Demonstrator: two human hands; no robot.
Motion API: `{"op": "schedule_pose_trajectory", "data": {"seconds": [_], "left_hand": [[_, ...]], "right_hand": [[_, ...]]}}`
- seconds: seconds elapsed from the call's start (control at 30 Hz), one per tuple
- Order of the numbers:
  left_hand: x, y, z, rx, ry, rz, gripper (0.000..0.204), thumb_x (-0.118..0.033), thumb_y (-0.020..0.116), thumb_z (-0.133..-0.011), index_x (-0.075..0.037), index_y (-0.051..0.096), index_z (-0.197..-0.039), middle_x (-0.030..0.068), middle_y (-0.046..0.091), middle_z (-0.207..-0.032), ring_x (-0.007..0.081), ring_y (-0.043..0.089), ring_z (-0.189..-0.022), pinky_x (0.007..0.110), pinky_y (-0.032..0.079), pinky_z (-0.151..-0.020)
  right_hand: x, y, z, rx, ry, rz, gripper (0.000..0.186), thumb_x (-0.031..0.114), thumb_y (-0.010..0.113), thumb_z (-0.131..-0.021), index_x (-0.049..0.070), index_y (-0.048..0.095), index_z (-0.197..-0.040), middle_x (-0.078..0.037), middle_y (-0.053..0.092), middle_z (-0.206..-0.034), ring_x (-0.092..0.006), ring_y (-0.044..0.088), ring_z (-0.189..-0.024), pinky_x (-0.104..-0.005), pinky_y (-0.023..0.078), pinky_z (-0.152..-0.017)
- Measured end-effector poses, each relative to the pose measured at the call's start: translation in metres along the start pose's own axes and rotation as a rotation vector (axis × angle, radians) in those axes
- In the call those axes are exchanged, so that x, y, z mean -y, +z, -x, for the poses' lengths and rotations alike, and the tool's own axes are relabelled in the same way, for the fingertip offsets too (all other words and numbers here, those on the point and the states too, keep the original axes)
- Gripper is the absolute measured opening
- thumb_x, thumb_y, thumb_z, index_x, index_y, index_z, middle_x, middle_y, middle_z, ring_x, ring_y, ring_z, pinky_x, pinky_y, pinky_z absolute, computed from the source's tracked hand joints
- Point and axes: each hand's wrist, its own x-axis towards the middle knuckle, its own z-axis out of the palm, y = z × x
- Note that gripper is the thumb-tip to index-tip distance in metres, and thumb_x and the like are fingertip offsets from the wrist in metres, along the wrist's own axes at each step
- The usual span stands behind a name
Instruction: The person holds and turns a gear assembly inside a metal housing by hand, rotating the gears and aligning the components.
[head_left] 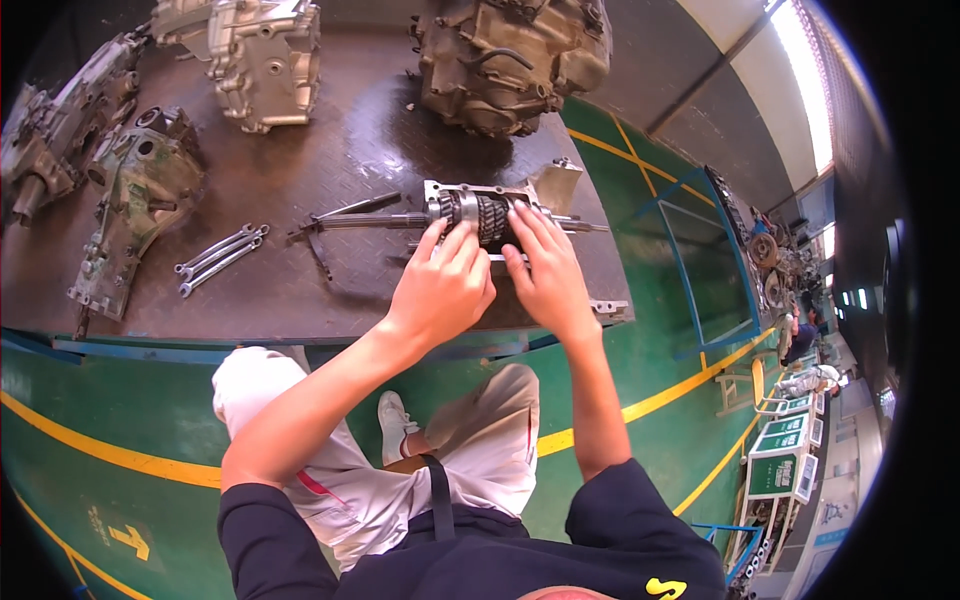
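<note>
A gear shaft with several toothed gears lies across an open metal gearbox casing near the table's front right edge. Its splined end sticks out to the left. My left hand is closed with bent fingertips on the left part of the gears. My right hand grips the right part, its fingers over the gears and its thumb on the near side. The fingers hide parts of the gears and the casing's near wall. Dark slim rods lie beside the splined end.
Several wrenches lie left of the shaft on the metal-topped table. Gearbox housings stand at the left, with a pale one and a large brown gearbox behind. A blue-framed stand stands at the right.
</note>
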Motion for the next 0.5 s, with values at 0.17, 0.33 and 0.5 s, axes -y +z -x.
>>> {"op": "schedule_pose_trajectory", "data": {"seconds": [0.17, 0.33, 0.5], "left_hand": [[-0.006, -0.012, 0.013, 0.0, 0.075, 0.18, 0.018, -0.015, 0.068, -0.084, -0.001, 0.069, -0.095, 0.0143, 0.07, -0.11, 0.0309, 0.065, -0.117, 0.048, 0.046, -0.108], [0.015, -0.013, -0.003, -0.054, -0.033, 0.178, 0.023, -0.011, 0.069, -0.083, 0.0, 0.069, -0.102, 0.017, 0.069, -0.117, 0.0334, 0.063, -0.12, 0.047, 0.047, -0.105], [0.038, 0.004, -0.012, -0.009, -0.159, 0.121, 0.045, -0.017, 0.065, -0.091, 0.001, 0.062, -0.131, 0.0194, 0.06, -0.141, 0.0345, 0.052, -0.139, 0.047, 0.039, -0.115]], "right_hand": [[0.022, 0.001, 0.032, -0.083, 0.07, -0.063, 0.029, 0.015, 0.068, -0.093, -0.001, 0.072, -0.116, -0.018, 0.069, -0.127, -0.0376, 0.06, -0.125, -0.0488, 0.044, -0.111], [-0.01, -0.003, -0.021, -0.246, 0.042, -0.023, 0.034, 0.017, 0.067, -0.094, -0.003, 0.069, -0.122, -0.021, 0.067, -0.129, -0.0398, 0.059, -0.125, -0.049, 0.044, -0.11], [-0.06, 0.024, -0.078, -0.032, -0.226, -0.061, 0.044, 0.032, 0.057, -0.104, -0.002, 0.064, -0.131, -0.022, 0.066, -0.135, -0.0404, 0.055, -0.134, -0.0525, 0.042, -0.113]]}}
